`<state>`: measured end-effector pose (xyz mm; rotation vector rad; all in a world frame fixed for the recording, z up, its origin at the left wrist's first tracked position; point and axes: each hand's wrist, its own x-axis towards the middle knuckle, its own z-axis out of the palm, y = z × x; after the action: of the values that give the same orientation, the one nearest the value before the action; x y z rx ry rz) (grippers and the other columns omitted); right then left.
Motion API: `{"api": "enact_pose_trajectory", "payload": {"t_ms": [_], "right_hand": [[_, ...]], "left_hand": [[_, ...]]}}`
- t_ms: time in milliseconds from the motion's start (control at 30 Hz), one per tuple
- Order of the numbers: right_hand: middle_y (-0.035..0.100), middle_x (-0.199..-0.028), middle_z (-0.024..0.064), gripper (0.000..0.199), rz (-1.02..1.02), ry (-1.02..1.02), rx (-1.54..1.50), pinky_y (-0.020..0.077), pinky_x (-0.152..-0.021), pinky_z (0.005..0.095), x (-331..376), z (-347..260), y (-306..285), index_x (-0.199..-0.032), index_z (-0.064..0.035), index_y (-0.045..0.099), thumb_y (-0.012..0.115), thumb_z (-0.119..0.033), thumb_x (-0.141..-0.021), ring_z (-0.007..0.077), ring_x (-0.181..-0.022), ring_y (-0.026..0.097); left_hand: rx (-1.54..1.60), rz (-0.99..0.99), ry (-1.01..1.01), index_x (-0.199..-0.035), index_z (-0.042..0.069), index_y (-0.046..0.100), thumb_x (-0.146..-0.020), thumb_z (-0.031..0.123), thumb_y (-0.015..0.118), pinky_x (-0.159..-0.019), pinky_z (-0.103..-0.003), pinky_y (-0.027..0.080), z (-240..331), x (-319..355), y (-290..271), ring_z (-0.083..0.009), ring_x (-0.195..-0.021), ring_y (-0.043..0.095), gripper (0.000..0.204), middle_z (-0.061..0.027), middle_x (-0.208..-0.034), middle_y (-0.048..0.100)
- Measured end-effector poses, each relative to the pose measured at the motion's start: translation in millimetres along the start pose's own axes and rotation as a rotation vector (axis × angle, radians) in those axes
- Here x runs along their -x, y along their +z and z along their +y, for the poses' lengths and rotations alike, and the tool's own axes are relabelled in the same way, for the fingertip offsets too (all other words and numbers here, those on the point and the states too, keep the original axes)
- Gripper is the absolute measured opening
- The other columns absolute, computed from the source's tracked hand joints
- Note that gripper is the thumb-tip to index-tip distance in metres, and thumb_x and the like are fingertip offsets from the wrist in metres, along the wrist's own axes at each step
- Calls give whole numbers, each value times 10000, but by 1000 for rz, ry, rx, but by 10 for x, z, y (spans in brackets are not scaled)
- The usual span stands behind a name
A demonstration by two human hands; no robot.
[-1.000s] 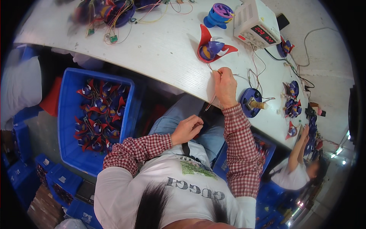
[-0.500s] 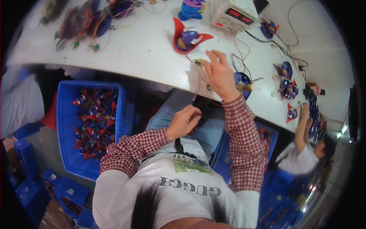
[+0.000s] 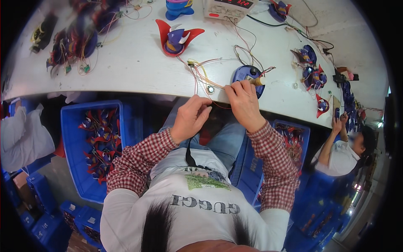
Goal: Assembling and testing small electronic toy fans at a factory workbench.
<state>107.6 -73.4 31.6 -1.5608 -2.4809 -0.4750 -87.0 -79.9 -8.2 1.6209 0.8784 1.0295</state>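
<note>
Evidently, thin wires (image 3: pixel 204 76) lie mid-frame, below the red-collared figure (image 3: pixel 175 41); likely light, limp, fragile at their ends, best pinched mid-length; left hand (image 3: pixel 190 118) and right hand (image 3: pixel 244 105) curl by the white table (image 3: pixel 134 75); cannot tell whether either grasps wire.

The left hand (image 3: pixel 189 117), fingers bent with the thumb close to them, sits near and slightly behind the right hand (image 3: pixel 244 104), whose fingers curl downward, left forearm (image 3: pixel 142 157) and right forearm (image 3: pixel 277 166) slanting inward behind them.
</note>
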Motion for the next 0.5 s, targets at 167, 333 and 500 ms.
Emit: {"api": "enact_pose_trajectory", "payload": {"t_ms": [167, 333, 500], "right_hand": [[517, -893, 92, 182, 137, 49, -140, 409, -727, 328, -36, -92, 21, -906, -33, 585, 611, -61, -729, 241, -823, 465], [504, -911, 92, 166, 204, 159, -262, 400, -718, 326, 20, -168, -51, -878, -31, 586, 617, -72, -720, 241, -822, 456], [507, -928, 97, 165, 80, 232, -73, 402, -714, 325, 17, -82, 22, -853, -27, 583, 631, -45, -697, 243, -808, 463]], "left_hand": [[304, -42, -233, -1122, -27, 546, -869, 41, 572, -623, -228, 470, 70, -50, 164, -141, -739, 552, 263, -91, -949, 569], [654, -4, -428, -1265, -42, 458, -924, 113, 543, -707, -252, 513, 76, -85, 259, -174, -855, 573, 384, -134, -1060, 561], [622, -72, -459, -1292, -53, 429, -936, 149, 535, -720, -273, 530, 38, -16, 269, -191, -881, 581, 422, -151, -1084, 554]]}}
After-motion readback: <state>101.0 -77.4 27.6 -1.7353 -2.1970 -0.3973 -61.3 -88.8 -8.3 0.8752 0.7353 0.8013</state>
